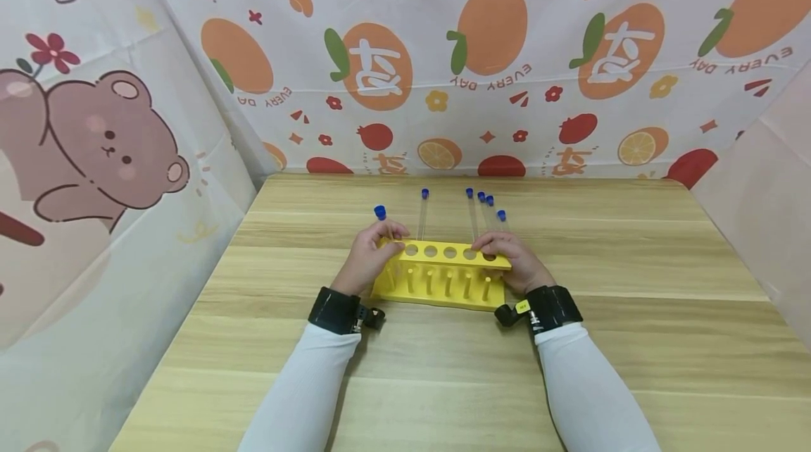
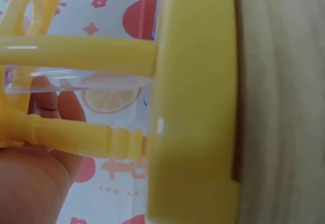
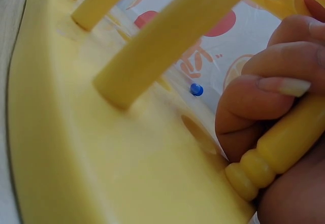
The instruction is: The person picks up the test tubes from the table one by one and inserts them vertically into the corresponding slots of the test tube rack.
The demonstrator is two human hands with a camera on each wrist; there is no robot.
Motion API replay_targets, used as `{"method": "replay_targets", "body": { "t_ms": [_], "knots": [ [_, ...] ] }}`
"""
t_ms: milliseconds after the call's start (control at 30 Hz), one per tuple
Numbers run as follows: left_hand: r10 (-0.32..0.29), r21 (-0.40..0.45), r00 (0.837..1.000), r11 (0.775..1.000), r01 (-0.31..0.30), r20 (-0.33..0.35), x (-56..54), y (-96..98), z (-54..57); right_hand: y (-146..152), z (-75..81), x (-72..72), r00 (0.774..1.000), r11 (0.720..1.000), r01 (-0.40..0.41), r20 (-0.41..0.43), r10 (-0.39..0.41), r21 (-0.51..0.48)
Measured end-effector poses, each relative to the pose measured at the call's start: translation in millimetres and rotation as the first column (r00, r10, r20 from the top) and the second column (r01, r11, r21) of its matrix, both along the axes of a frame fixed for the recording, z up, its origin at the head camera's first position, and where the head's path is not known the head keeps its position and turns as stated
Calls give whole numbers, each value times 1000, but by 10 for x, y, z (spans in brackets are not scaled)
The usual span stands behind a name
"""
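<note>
A yellow test tube rack (image 1: 437,297) stands upright on the table, with a row of holes above and a row of pegs below. At its left end, my left hand (image 1: 372,255) pinches a clear blue-capped test tube (image 1: 380,212). Clear tube wall (image 2: 76,79) shows between the rack's upper board and base in the left wrist view, and fingers (image 2: 71,104) lie behind the end post (image 2: 76,132). My right hand (image 1: 516,258) grips the rack's right end. In the right wrist view, its fingers curl round the other end post (image 3: 289,137).
Several clear test tubes with blue caps, among them one with its cap (image 1: 425,193) left of the others, lie behind the rack. The wood-grain table (image 1: 633,283) extends to both sides. A fruit-patterned cloth (image 1: 431,107) hangs along its back edge.
</note>
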State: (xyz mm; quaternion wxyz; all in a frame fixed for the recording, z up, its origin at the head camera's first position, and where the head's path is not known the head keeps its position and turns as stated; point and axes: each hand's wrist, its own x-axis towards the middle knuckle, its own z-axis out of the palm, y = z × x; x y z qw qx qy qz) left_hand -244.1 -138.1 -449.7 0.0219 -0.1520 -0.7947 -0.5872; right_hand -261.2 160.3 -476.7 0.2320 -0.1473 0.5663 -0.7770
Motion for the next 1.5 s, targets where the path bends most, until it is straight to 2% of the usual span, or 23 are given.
{"method": "replay_targets", "body": {
  "t_ms": [200, 367, 567, 733, 800, 967, 1033, 1100, 1367, 1500],
  "knots": [
    [-13, -4, 1000, 1000, 13, 23, -11, 9, 28, 22, 13, 1, 1000, 1000, 4, -10, -4, -10],
    [-34, -49, 999, 998, 35, 32, -3, -4, 64, 28, -2, -11, 1000, 999, -8, -28, 7, -34],
    [-19, -62, 997, 998, 25, 81, 75, -68, 52, -9, -32, -23, 999, 999, -35, -33, 34, -28],
    [-4, -77, 995, 997, 12, 104, 105, -99, 20, -25, -17, -12, 1000, 1000, -18, -11, 18, -2],
    [-12, -77, 995, 997, 20, 102, 148, -79, 96, -22, -3, -6, 1000, 1000, -6, -4, 7, 6],
    [-30, -48, 996, 998, 34, 83, 115, -76, 77, -7, -2, -3, 1000, 1000, -2, -4, 2, 3],
    [-33, -31, 996, 999, 35, 80, 44, -97, -23, -1, -9, -5, 1000, 1000, -7, -8, 7, -1],
    [-36, -15, 995, 999, 38, 89, 19, -96, -38, 3, -8, -5, 1000, 1000, -13, -10, 13, -4],
    [-43, -39, 992, 998, 48, 120, 7, -123, -66, 5, 9, 2, 1000, 1000, -19, -12, 19, -14],
    [-66, -48, 991, 996, 72, 119, 12, -156, -79, -1, 4, 2, 1000, 1000, -14, -6, 14, -10]
  ]
}}
